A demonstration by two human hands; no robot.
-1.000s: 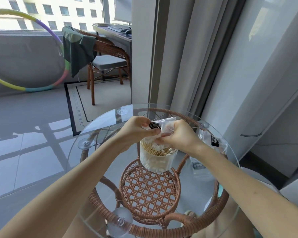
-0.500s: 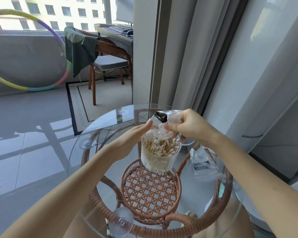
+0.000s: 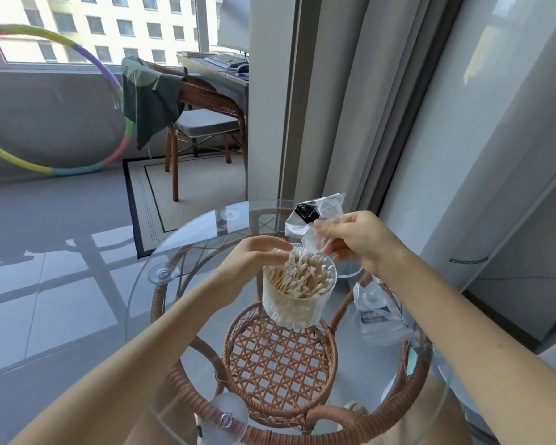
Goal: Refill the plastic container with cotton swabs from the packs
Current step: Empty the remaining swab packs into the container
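A clear plastic container (image 3: 297, 305) stands on the round glass table (image 3: 187, 252), packed with cotton swabs (image 3: 300, 276) that stick up above its rim. My left hand (image 3: 254, 258) rests against the container's far left rim, fingers touching the swabs. My right hand (image 3: 358, 240) pinches an empty clear pack with a black label (image 3: 315, 216), held up just above and behind the container. A second empty clear pack (image 3: 377, 311) lies flat on the glass to the right.
The glass top sits on a wicker frame (image 3: 280, 361) with suction pads. A clear lid (image 3: 349, 273) lies behind the container. Curtains (image 3: 350, 91) hang close behind; a wicker chair (image 3: 203, 117) and a hoop (image 3: 77, 168) stand farther off.
My right hand has pulled the emptied pack up and away from the container, leaving the swabs inside. My left hand let go of the pack and now steadies the container's rim.
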